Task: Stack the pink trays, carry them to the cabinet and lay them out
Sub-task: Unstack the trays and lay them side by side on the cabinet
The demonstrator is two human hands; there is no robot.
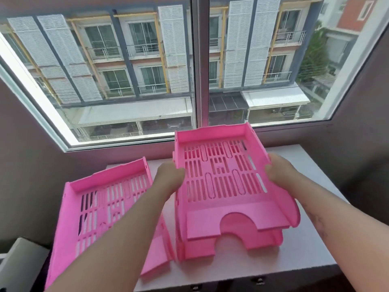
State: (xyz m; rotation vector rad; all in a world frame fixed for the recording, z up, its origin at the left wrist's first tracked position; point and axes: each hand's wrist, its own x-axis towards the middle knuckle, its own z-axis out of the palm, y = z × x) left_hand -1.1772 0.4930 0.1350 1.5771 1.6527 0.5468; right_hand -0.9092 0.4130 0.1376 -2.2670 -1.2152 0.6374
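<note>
Fingers of both hands close on the side walls of the top pink slotted plastic tray [227, 173], one hand per side: the left hand [170, 178] clamps the left wall with its thumb lying over the rim onto the slotted floor, and the right hand [280, 171] grips the right wall, its fingertips hidden beneath. A grip at mid-length on opposite walls likely keeps the tray level and lets its sides be lined up with the pink trays nested beneath it [210, 247], whose front lips show below its arched cut-out. The held tray sits tilted, far end raised, so seating looks unfinished. That stack rests on the white desk [305, 245] under the window [195, 66]. To the left of the stack, just beside it and overhanging the desk's left edge, lies a separate pink slotted tray [105, 209], untouched by either hand. Stacking therefore appears partly done; no cabinet can be identified with certainty.
</note>
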